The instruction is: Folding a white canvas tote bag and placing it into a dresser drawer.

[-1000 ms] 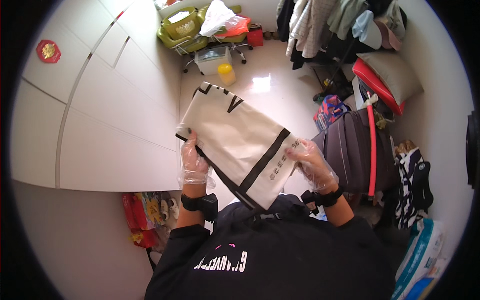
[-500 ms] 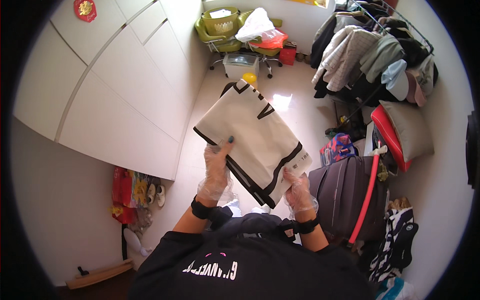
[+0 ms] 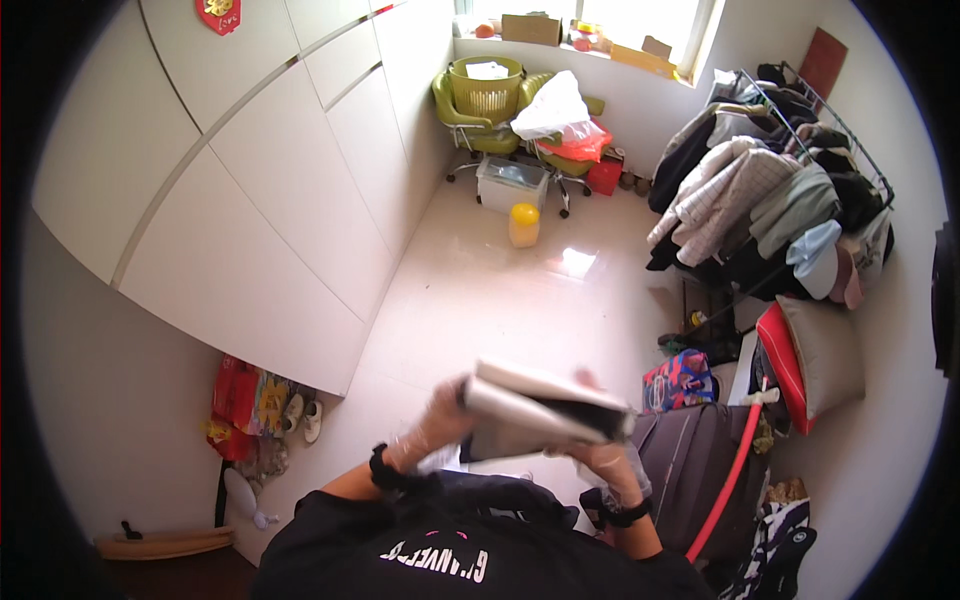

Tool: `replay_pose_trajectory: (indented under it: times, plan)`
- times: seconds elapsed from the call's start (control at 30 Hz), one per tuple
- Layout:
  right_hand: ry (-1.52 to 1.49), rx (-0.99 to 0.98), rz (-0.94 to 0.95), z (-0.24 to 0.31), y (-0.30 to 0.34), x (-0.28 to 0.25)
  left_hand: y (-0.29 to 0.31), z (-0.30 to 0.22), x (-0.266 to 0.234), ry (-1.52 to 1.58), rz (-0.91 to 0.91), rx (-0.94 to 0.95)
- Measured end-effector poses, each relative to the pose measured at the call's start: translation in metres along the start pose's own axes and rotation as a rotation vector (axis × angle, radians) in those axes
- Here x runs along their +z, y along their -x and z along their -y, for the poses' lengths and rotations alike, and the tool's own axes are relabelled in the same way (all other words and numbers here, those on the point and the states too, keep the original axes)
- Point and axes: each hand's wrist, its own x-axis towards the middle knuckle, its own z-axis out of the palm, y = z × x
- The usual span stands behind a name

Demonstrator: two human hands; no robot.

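Both my hands hold a cream folded piece with black edging (image 3: 525,395) low in front of my body, smeared by motion. It lies nearly edge-on, with a dark gap between its layers; I cannot tell if it is a bag or a cloth. My left hand (image 3: 440,418) grips its left end. At its right end my right hand (image 3: 605,460) is closed on the near edge. Clear plastic gloves cover both hands, and a black band circles each wrist.
A clear jar with a yellow lid (image 3: 524,226) stands on the tiled floor ahead. White cabinets (image 3: 250,180) line the left. Along the right are a clothes rack (image 3: 740,200), a cushion (image 3: 825,360), a dark grey suitcase (image 3: 690,460) and a red pole (image 3: 735,480). Green chairs (image 3: 480,135) stand at the back.
The cream piece has come down toward my body and tipped from broad face up to nearly edge-on. My hands have lowered with it. The view has tilted up, showing the window sill.
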Motion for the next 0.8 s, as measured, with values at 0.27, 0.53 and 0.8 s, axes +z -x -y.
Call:
replay_pose_trajectory:
  times: [0.27, 0.53, 0.8]
  plan:
    - [-0.732, 0.454, 0.443, 0.079, -0.057, 0.048, -0.006, -0.04, -0.128, 0.164, 0.615, -0.456]
    - [-0.598, 0.875, 0.397, 0.013, -0.127, 0.127, -0.036, 0.031, -0.197, -0.051, 0.225, -0.596]
    - [-0.621, 1.058, 0.414, 0.021, -0.296, 0.111, -0.162, 0.011, -0.248, 0.457, 0.303, -1.068]
